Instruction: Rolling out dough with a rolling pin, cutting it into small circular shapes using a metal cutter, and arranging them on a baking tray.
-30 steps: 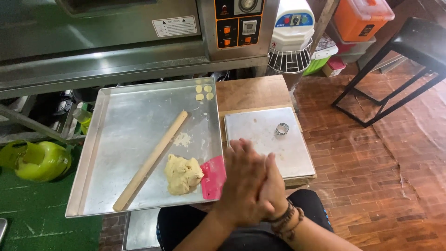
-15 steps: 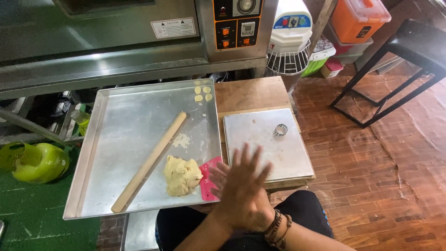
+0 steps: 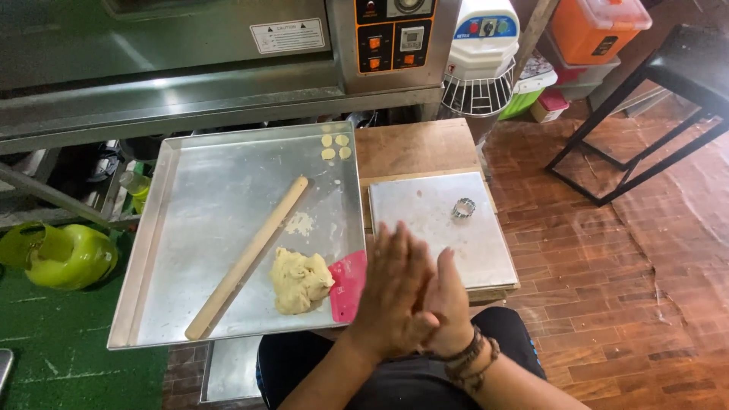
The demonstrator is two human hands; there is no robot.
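On the left, the metal tray [image 3: 190, 228] carries a wooden rolling pin [image 3: 247, 258] whose long axis runs on a diagonal — its near end toward the tray's lower left corner, its far end pointing up and right toward four small dough discs [image 3: 335, 146]. Just right of the pin's near half sits a yellow dough lump [image 3: 298, 279], touching a pink scraper [image 3: 349, 285] at the tray's edge. Right again, the left hand [image 3: 391, 292] lies palm-to-palm against the right hand [image 3: 448, 304], fingers straight, slightly fanned, holding nothing that shows. Rubbing works best with palms flat and pressure even — kept over the tray. A round cutter [image 3: 462, 207] rests on the steel board [image 3: 440, 243] beyond.
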